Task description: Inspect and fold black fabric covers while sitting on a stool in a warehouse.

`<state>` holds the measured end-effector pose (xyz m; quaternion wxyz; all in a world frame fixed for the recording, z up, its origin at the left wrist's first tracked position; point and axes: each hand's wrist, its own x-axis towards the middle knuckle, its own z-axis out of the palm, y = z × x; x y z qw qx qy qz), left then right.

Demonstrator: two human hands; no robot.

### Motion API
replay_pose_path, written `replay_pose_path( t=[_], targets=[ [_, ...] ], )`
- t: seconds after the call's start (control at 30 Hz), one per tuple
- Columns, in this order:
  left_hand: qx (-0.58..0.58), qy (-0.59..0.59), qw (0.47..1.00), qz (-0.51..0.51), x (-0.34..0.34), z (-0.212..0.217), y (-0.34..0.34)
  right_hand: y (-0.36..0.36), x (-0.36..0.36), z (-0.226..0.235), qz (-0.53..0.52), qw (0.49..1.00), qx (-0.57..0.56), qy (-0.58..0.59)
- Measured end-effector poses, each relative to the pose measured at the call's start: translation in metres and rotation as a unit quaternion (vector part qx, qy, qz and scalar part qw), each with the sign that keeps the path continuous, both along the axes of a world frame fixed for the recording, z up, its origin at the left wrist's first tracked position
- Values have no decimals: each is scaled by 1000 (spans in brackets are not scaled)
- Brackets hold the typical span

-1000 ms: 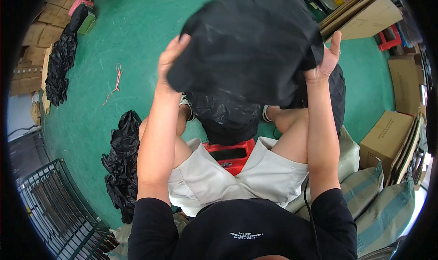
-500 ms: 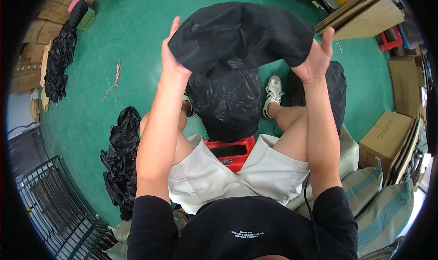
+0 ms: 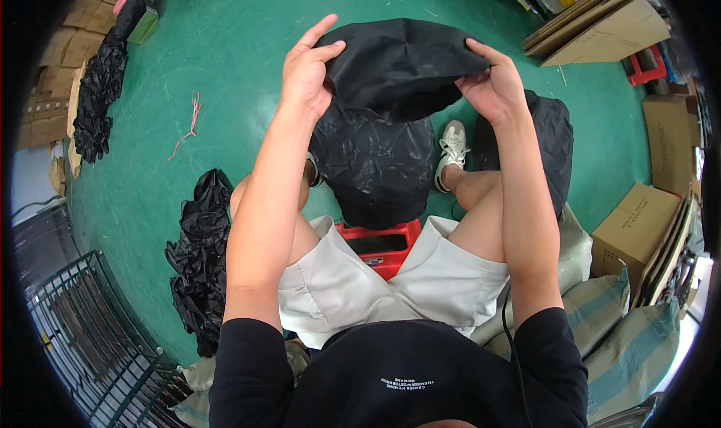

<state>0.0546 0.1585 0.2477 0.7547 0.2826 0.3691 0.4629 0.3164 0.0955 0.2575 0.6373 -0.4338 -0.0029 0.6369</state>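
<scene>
Drawn inward from both sides since the earlier frame, now gathered narrower between left hand [image 3: 306, 78] and right hand [image 3: 496, 90]: black cloth [image 3: 402, 56]. Held up at upper middle of the frame, hiding the top edge of a shiny black bundle [image 3: 373, 169]. Clamped at its left edge by left hand, with thumb on the near face and one finger stretched upward, free of the cloth. Clamped at its right edge by right hand, with thumb along the top and palm facing up. Cannot tell the place of fingers hidden behind the cloth. Below the bundle, between the legs of pale shorts [image 3: 330, 293], a red plastic stool [image 3: 387, 264]. Just right of the bundle, a pale shoe [image 3: 453, 148], then a second black bundle [image 3: 552, 139], partly hidden. At left, a crumpled black pile [image 3: 201, 255] on green floor [image 3: 240, 75]; higher up, well apart, a pink string [image 3: 194, 124]. Toward lower right, cardboard box [image 3: 629, 225] and striped sacks [image 3: 631, 360].
</scene>
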Motion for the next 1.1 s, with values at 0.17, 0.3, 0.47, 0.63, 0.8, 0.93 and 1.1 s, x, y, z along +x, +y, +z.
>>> replay_pose_path(
  t=[0.17,0.3,0.47,0.63,0.8,0.93,1.1],
  targets=[
    [58,28,997,49,7,-4,22,26,-11,-3,38,995,90,28],
    [241,-17,966,91,10,6,40,40,-29,3,-4,981,192,-16],
    [191,35,967,164,1,-3,39,56,-34,-30,-15,987,153,-40],
    [20,339,932,124,-9,-115,37,41,-42,-110,120,961,-99,-231],
    [22,569,821,44,-24,-177,-23,10,-43,-172,207,885,-186,-374],
    [-35,601,799,12,-36,-193,-76,-40,-38,-192,274,780,-264,-497],
    [-130,596,791,42,-63,-232,-152,-106,-56,-207,371,725,-299,-497]
  ],
)
